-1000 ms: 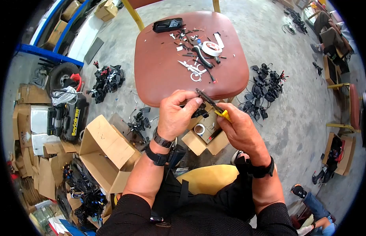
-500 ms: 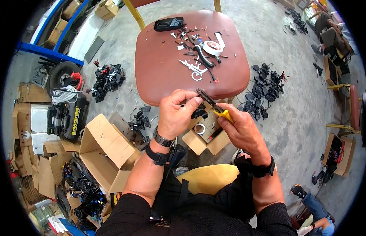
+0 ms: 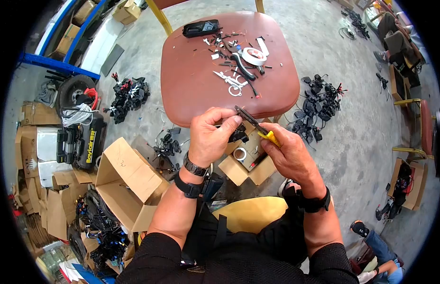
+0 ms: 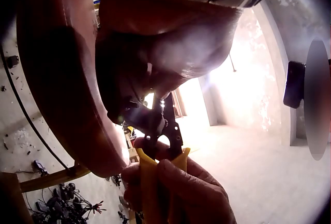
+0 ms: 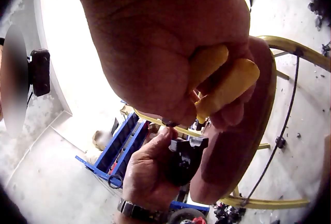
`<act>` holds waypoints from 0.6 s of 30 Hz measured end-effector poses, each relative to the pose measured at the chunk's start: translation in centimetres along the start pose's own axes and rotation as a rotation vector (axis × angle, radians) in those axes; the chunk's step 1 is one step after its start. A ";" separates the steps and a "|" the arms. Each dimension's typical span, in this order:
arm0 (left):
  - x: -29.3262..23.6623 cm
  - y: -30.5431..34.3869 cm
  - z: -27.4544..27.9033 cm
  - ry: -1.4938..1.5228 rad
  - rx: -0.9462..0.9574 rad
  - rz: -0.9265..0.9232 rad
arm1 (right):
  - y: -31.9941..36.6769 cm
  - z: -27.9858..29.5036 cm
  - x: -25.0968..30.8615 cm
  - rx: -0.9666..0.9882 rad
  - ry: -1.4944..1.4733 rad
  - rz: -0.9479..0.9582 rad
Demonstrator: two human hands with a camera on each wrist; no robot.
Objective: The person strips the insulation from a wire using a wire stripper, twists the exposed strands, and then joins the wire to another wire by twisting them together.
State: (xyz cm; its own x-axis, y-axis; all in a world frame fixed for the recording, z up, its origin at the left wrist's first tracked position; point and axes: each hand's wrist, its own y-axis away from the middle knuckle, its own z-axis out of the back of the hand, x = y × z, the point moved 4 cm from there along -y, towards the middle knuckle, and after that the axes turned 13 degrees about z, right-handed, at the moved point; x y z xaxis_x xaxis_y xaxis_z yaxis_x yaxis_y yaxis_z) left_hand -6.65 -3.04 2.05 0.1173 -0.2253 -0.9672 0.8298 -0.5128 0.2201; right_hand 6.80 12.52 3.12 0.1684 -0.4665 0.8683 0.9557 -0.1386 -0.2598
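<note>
In the head view my left hand is just in front of the chair seat. It holds a small black plastic part between thumb and fingers, partly hidden by the hand. My right hand grips the yellow handles of wire strippers. Their flat dark jaws reach up and left to the left fingertips, over the black part. Seen from the left wrist, the two yellow handles stand slightly apart in the right fingers. What lies between the jaws is hidden by the left hand.
On the seat lie white scissors, black-handled pliers, a white tape roll, a black tray and scraps. Below the hands stands an open carton; a larger one is left. Black cable bundles lie on the floor.
The stripper handles shift a little in the right hand, and the jaws look slightly wider half a second ago than now. Both hands keep nearly the same place.
</note>
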 end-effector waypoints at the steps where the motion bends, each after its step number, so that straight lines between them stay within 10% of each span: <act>1: 0.1 0.0 0.0 -0.001 -0.001 -0.002 | 0.0 0.0 0.0 -0.005 0.001 0.006; 18: -2.5 -0.1 -0.7 -0.151 -0.171 -0.227 | -1.5 0.2 1.0 -0.024 -0.030 -0.005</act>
State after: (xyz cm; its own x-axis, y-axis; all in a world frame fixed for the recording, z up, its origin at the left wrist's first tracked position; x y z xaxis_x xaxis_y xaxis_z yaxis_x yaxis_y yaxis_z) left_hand -6.68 -1.83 4.38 -0.1528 -0.2475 -0.9567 0.9066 -0.4204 -0.0361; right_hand 5.58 12.42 4.48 0.1715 -0.4394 0.8818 0.9504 -0.1620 -0.2655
